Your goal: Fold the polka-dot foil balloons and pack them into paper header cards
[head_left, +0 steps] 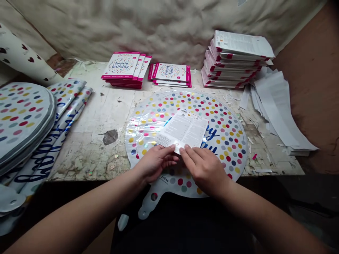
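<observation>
A printed white packet (182,128), text side up, is tilted over flat foil balloons (233,141) covered in coloured dots. My left hand (160,160) pinches the packet's near edge between thumb and fingers. Beside it, my right hand (202,164) has its fingertips on the same near edge, pressed together. Blue lettering on the top balloon is partly covered by the packet and my right hand. The balloons' neck (149,203) hangs past the table's front edge, below my left hand.
Pink-edged "happy birthday" packets (122,67) lie stacked at the back, with a smaller pile (172,72) alongside. A tall packet stack (235,60) stands back right, near loose white paper strips (278,109). More dotted balloons (23,116) are piled at left. Paper scraps litter the worn table (106,113).
</observation>
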`<state>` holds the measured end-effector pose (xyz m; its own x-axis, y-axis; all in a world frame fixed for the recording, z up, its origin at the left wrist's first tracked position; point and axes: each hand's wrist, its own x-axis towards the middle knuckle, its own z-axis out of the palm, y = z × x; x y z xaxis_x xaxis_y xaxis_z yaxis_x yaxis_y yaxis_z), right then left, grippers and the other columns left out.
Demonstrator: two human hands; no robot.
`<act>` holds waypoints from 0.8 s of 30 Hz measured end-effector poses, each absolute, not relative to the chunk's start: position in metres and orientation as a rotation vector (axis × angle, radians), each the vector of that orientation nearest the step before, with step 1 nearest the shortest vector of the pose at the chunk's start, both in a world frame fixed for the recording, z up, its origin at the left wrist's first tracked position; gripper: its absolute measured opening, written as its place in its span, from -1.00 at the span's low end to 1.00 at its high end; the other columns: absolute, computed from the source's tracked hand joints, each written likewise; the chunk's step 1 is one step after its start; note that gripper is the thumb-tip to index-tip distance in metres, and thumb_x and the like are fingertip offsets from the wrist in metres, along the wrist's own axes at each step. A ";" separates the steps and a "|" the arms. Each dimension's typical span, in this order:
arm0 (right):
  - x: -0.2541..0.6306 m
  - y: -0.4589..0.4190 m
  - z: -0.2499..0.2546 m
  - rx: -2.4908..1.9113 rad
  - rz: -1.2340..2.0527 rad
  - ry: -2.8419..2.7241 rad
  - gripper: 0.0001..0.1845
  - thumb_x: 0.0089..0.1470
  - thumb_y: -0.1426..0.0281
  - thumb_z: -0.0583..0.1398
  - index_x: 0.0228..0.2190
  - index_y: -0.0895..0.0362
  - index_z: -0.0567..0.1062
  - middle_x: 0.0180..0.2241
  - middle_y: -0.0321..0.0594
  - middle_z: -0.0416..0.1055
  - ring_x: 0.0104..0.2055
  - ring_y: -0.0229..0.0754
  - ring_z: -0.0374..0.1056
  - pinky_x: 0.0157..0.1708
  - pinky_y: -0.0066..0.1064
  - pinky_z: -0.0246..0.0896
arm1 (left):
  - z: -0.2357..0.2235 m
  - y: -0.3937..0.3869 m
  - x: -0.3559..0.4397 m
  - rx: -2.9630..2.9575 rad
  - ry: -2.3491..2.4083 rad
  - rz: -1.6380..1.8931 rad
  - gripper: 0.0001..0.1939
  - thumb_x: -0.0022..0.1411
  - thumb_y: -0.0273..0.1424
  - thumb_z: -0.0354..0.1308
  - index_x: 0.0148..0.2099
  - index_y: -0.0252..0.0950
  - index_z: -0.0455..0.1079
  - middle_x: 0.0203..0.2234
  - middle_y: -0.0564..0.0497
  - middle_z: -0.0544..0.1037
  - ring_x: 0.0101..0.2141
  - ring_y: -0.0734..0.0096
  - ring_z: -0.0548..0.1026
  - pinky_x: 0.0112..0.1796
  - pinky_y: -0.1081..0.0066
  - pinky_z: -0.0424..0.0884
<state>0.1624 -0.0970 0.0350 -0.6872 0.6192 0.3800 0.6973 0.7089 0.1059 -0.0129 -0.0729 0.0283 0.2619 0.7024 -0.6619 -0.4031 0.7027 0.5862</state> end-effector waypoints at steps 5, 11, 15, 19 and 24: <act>0.160 -0.102 0.028 -1.071 -0.193 -2.543 -0.65 0.14 0.58 0.00 -0.07 0.33 0.44 -0.08 0.15 0.43 -0.17 0.04 0.41 -0.30 -0.15 0.34 | 0.032 -0.075 -0.007 0.116 1.015 0.848 -0.90 0.17 -0.55 0.14 -0.42 -0.37 0.35 -0.61 0.08 0.45 -0.58 0.62 0.43 -0.51 0.61 0.39; 0.169 -0.088 0.036 -1.080 0.353 -2.296 -0.64 0.15 0.39 0.09 -0.01 0.20 0.37 -0.16 -0.08 0.49 -0.20 -0.15 0.40 -0.19 -0.32 0.33 | 0.036 -0.076 -0.017 0.413 0.994 0.863 -0.91 0.16 -0.42 0.16 -0.33 -0.36 0.39 -0.48 0.00 0.53 -0.46 0.46 0.49 -0.39 0.46 0.43; 0.160 -0.069 0.034 -0.902 0.339 -2.288 -0.70 0.15 0.46 0.08 -0.07 0.15 0.42 -0.17 -0.11 0.48 -0.18 -0.15 0.38 -0.20 -0.30 0.29 | 0.037 -0.076 -0.021 0.654 1.040 0.794 -0.82 0.11 -0.32 0.22 -0.31 -0.35 0.41 -0.44 -0.02 0.56 -0.41 0.42 0.52 -0.38 0.48 0.43; 0.154 -0.056 0.034 -0.870 0.507 -2.009 -0.84 0.14 0.43 0.10 -0.31 0.15 0.49 -0.34 -0.15 0.49 -0.28 -0.21 0.39 -0.24 -0.36 0.30 | 0.037 -0.073 -0.020 0.744 1.098 0.842 -0.78 0.11 -0.25 0.20 -0.33 -0.33 0.39 -0.49 0.04 0.54 -0.46 0.43 0.52 -0.41 0.48 0.43; 0.244 -0.071 0.058 -1.370 0.785 -2.104 -0.83 0.11 0.35 0.12 -0.39 0.11 0.51 -0.38 -0.24 0.48 -0.32 -0.22 0.38 -0.28 -0.39 0.28 | 0.033 -0.053 -0.040 0.885 1.252 0.818 -0.69 0.05 -0.28 0.26 -0.15 -0.23 0.35 -0.42 0.09 0.54 -0.50 0.41 0.50 -0.49 0.45 0.46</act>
<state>0.2441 -0.0715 0.0584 -0.3647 0.9257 0.1003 0.6337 0.3257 -0.7017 -0.0397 -0.0532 0.0327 0.1359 0.8922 -0.4307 -0.0359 0.4389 0.8978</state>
